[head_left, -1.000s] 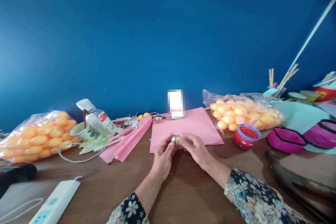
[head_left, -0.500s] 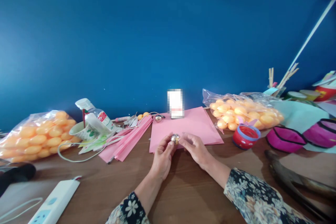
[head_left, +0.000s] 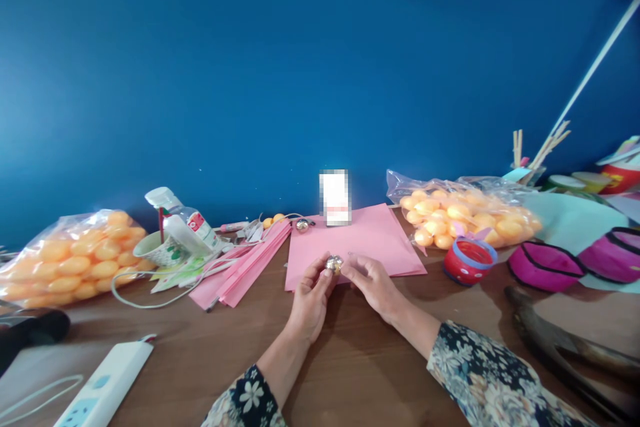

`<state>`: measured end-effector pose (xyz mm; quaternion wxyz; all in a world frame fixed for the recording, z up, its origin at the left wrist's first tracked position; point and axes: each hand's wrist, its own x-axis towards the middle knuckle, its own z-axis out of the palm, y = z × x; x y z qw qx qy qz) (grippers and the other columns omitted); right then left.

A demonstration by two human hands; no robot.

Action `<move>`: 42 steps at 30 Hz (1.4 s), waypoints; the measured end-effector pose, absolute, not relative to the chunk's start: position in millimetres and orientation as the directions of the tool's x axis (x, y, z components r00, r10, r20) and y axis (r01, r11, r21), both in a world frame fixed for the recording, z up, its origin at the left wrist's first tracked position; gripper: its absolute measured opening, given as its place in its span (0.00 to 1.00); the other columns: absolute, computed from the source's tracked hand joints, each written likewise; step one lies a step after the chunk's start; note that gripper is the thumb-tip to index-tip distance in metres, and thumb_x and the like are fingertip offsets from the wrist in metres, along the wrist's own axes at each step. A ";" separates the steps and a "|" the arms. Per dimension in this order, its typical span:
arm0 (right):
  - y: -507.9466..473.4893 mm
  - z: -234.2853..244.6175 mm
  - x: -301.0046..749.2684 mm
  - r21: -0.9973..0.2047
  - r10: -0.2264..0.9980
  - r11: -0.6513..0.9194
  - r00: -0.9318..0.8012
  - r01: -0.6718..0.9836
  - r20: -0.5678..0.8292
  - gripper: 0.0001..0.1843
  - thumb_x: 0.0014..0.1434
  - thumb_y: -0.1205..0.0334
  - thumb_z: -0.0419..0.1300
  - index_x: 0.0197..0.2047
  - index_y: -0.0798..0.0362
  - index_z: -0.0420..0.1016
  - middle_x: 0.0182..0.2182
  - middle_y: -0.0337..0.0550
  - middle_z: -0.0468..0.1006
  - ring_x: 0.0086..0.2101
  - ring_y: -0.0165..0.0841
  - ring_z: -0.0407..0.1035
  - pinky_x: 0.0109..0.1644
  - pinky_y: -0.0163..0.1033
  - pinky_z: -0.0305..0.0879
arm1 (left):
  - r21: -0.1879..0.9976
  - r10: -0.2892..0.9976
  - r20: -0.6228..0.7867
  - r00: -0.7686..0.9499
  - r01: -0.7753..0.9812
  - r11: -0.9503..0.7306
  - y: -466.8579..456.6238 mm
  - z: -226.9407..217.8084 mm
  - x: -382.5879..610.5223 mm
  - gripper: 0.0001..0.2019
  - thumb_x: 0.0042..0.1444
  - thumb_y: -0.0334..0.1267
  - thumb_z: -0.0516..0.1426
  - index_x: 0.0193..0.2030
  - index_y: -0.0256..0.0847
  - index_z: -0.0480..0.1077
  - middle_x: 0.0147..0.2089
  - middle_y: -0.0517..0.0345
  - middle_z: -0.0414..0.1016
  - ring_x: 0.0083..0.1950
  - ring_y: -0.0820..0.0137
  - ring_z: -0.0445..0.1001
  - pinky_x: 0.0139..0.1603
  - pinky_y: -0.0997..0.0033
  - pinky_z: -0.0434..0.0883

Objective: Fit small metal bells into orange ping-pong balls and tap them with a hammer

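Both hands meet over the near edge of a pink paper sheet point(head_left: 360, 237) on the wooden table point(head_left: 350, 360). Between their fingertips is a small shiny silver-gold ball point(head_left: 333, 264). My left hand point(head_left: 310, 300) pinches it from the left with thumb and forefinger. My right hand point(head_left: 373, 283) grips it from the right, fingers curled. A second shiny ball point(head_left: 302, 225) lies at the sheet's far left corner.
Bags of orange balls lie at the left point(head_left: 70, 260) and right point(head_left: 465, 213). A stack of pink paper strips point(head_left: 250, 263), a tipped bottle point(head_left: 183, 220), a paper cup point(head_left: 157, 250), a red tape roll point(head_left: 469, 260), magenta bowls point(head_left: 545, 267) and a white power strip point(head_left: 105, 383) surround the hands.
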<state>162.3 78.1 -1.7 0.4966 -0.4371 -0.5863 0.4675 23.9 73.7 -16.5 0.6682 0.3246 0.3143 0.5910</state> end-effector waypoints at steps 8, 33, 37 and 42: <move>79.7 -5.0 162.8 -0.981 0.977 0.184 -0.124 0.058 0.176 0.13 0.55 0.53 0.55 0.31 0.55 0.72 0.28 0.38 0.73 0.29 0.30 0.65 0.31 0.33 0.61 | 0.812 0.994 -0.045 0.101 -0.575 0.095 74.4 -18.1 23.7 0.17 0.49 0.34 0.59 0.48 0.41 0.69 0.50 0.53 0.72 0.52 0.66 0.69 0.60 0.61 0.58; 79.6 -5.7 163.8 -0.978 0.971 0.192 -0.158 0.086 0.177 0.16 0.55 0.51 0.55 0.34 0.55 0.74 0.28 0.39 0.74 0.30 0.31 0.66 0.32 0.33 0.61 | 0.854 0.997 -0.034 0.070 -0.516 0.066 76.6 -24.4 23.3 0.19 0.49 0.35 0.59 0.50 0.42 0.69 0.53 0.53 0.70 0.56 0.64 0.65 0.61 0.60 0.56; 79.0 -4.4 163.6 -0.979 0.972 0.186 -0.159 0.083 0.171 0.16 0.56 0.51 0.55 0.33 0.55 0.74 0.29 0.39 0.74 0.31 0.31 0.66 0.34 0.34 0.62 | 0.870 0.997 -0.025 0.069 -0.490 0.056 77.3 -25.4 23.7 0.19 0.50 0.35 0.59 0.50 0.41 0.68 0.53 0.53 0.70 0.56 0.64 0.65 0.61 0.60 0.56; 79.2 -4.8 163.3 -0.978 0.967 0.199 -0.172 0.057 0.186 0.15 0.56 0.52 0.55 0.34 0.55 0.74 0.31 0.40 0.76 0.35 0.33 0.68 0.40 0.35 0.63 | 0.869 0.997 -0.017 0.077 -0.491 0.053 78.2 -24.9 23.9 0.20 0.50 0.35 0.58 0.52 0.42 0.67 0.55 0.52 0.69 0.56 0.64 0.65 0.61 0.59 0.57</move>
